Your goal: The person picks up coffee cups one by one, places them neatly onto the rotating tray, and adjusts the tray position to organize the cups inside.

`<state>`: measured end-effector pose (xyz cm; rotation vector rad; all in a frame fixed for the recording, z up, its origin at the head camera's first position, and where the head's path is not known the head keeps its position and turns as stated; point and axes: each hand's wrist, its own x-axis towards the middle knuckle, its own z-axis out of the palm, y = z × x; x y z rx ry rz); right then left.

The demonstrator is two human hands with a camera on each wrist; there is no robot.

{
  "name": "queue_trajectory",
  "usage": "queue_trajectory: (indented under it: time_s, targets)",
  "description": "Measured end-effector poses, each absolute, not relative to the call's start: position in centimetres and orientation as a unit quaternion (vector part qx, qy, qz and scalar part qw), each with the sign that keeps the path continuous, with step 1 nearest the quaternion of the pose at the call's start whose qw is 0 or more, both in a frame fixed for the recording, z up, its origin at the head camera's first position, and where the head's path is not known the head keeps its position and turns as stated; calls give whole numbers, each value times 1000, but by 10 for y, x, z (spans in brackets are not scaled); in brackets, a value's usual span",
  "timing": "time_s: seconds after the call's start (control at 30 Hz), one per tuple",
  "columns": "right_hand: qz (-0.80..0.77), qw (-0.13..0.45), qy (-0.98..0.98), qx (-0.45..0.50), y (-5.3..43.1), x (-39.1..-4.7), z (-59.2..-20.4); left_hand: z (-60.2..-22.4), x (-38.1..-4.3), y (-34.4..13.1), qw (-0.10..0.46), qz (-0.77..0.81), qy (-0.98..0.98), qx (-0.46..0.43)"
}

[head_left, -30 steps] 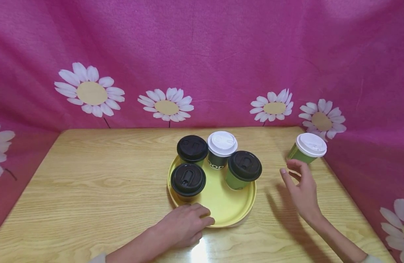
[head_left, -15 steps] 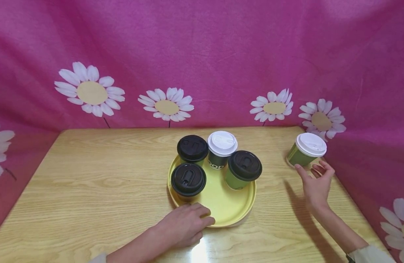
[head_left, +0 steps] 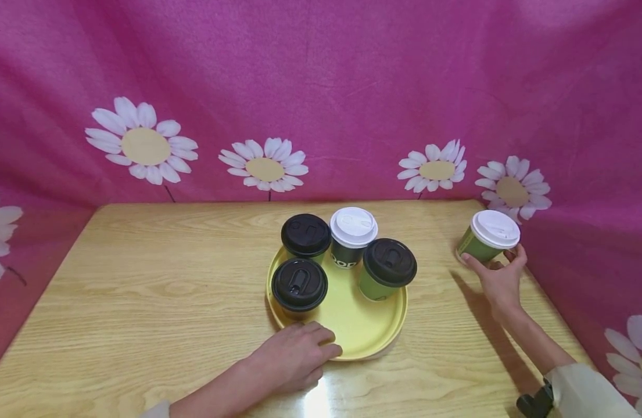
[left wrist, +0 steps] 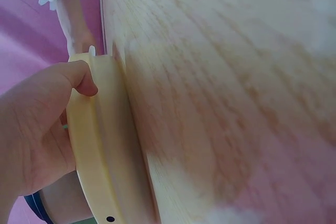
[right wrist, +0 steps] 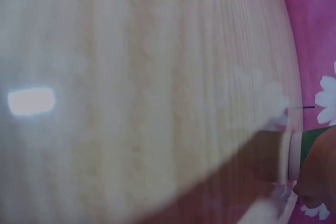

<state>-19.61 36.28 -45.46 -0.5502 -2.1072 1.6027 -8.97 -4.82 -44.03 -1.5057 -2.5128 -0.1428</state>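
At the table's right side stands a green paper coffee cup with a white lid [head_left: 480, 247]. My right hand [head_left: 501, 284] holds it low down, thumb at the front and fingers round the right side. In the right wrist view that hand [right wrist: 319, 169] shows only at the edge, against the cup's base. A round yellow tray [head_left: 352, 342] lies mid-table, and my left hand [head_left: 300, 354] grips its near rim. The left wrist view has the thumb [left wrist: 86, 80] bent over the tray's wall [left wrist: 113, 129].
On the tray are a front-left cup with a black lid [head_left: 300, 285], a back-left black-lidded cup [head_left: 306, 235], a white-lidded dark cup [head_left: 353, 229] and a green black-lidded cup [head_left: 386, 267]. Pink daisy-printed cloth [head_left: 341, 104] borders the wooden table [head_left: 169, 278].
My right hand has moved right and closed round the white-lidded green cup, which stays in place. The left hand and the tray have not moved.
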Motion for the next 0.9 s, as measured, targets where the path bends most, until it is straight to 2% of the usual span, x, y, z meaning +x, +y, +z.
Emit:
queue_trajectory:
  time_s: [0.17, 0.67, 0.9]
  targets:
    - [611, 224, -738, -178, 367, -208, -457, -440, -89, -48, 90, -47, -855, -508]
    - [557, 260, -757, -222, 362, -218, -459, -440, -88, -47, 102, -35, -854, -509]
    - [564, 281, -756, -176, 376, -221, -479, -440, -89, -46, 107, -30, -852, -511]
